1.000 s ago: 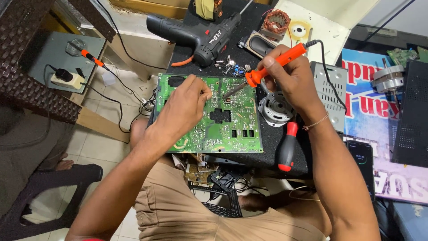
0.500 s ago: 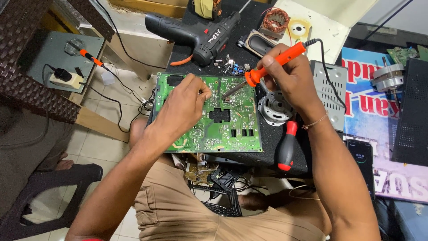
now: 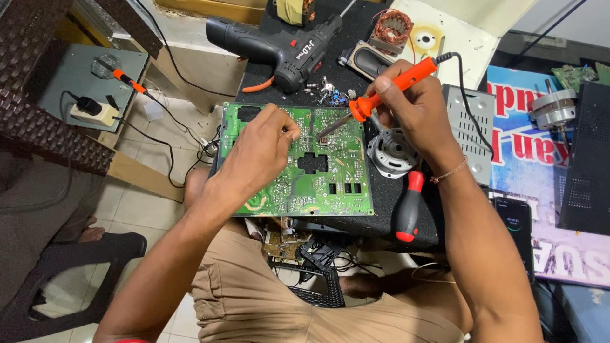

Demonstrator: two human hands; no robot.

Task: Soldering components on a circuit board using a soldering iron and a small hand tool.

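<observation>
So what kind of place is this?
Probably a small electronics repair bench. The right hand holds a soldering iron over a green circuit board, with a drill nearby.

Both forearms are seen bare to the lower edge of the view, with no sleeves over them. A thin beaded thread bracelet (image 3: 448,171) is worn around the wrist of the right hand (image 3: 413,105). No ring or watch is worn on the left hand (image 3: 257,152). The lap is covered by khaki-tan trousers (image 3: 254,292), creased at the thighs.
</observation>
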